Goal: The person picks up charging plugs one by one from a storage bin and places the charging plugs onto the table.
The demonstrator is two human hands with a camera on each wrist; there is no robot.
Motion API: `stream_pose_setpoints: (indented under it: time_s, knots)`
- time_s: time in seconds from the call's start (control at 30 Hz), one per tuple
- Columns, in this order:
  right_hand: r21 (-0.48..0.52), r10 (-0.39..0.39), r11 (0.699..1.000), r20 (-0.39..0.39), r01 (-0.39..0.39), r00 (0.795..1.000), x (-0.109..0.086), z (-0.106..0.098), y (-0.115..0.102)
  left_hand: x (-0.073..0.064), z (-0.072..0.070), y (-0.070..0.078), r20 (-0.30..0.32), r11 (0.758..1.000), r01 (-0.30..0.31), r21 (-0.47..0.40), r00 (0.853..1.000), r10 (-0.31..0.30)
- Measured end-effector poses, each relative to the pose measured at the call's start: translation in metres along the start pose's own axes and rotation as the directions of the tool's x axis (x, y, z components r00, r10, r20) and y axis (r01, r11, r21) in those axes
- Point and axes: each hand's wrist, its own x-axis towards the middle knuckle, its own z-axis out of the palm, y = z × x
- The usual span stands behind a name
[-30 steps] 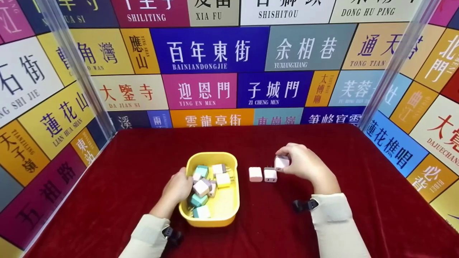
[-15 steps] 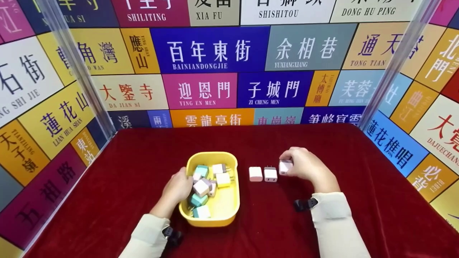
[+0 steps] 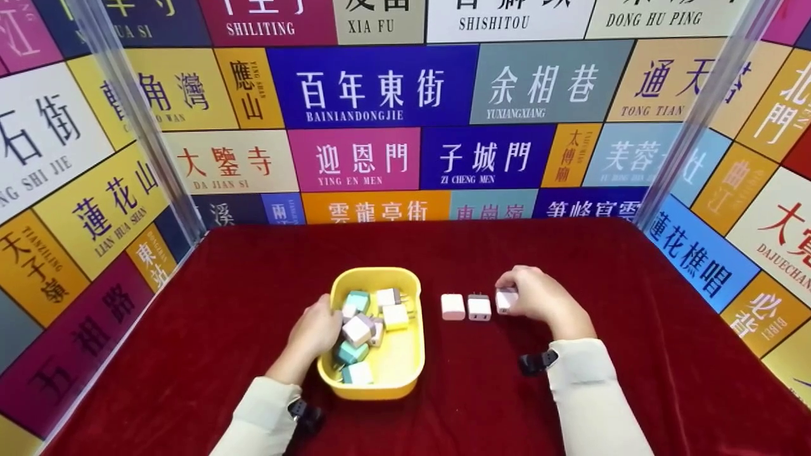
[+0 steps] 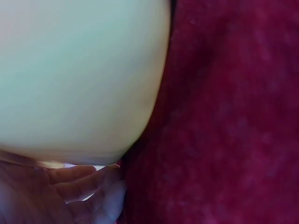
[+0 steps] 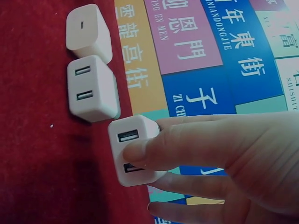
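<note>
My right hand (image 3: 538, 292) pinches a white USB wall charger (image 5: 135, 175) at the right end of a short row. In the right wrist view the thumb lies across its face, between two USB ports. To its left on the cloth stand a two-port charger (image 3: 479, 308) with a grey back and a pinkish-white single-port charger (image 3: 452, 307), a small gap apart. My left hand (image 3: 318, 326) grips the left rim of a yellow tub (image 3: 405, 380); its fingertips are partly hidden. Several chargers lie jumbled inside, among them a green one (image 3: 352, 352) and a white-and-yellow one (image 3: 396, 316).
A dark red velvet cloth (image 3: 481, 392) covers the table. Behind it and at both sides rise panels (image 3: 380, 88) printed with coloured street-name signs. Clear upright posts (image 3: 687, 126) stand at the two back corners.
My right hand has moved slightly right and toward me with its charger, lowering it into line beside the two-port one and opening a gap between them. The left hand and tub stay put.
</note>
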Motion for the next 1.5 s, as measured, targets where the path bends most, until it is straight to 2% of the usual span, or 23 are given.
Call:
stream_pose_setpoints:
  time_s: [0.63, 0.9, 1.5]
  knots:
    - [0.008, 0.015, 1.000, 0.049, -0.016, 0.999, 0.006, 0.014, 0.008, -0.001, -0.001, 0.000, 0.005, 1.000, -0.007, 0.002, 1.000, 0.007]
    - [0.018, 0.051, 0.998, 0.075, -0.053, 0.996, 0.006, 0.017, 0.010, -0.001, -0.001, 0.000, 0.000, 1.000, -0.010, -0.007, 1.000, 0.010]
    - [0.049, 0.037, 0.998, 0.083, -0.041, 0.996, 0.007, 0.017, 0.010, 0.001, 0.001, -0.001, 0.009, 1.000, 0.007, -0.020, 1.000, -0.007]
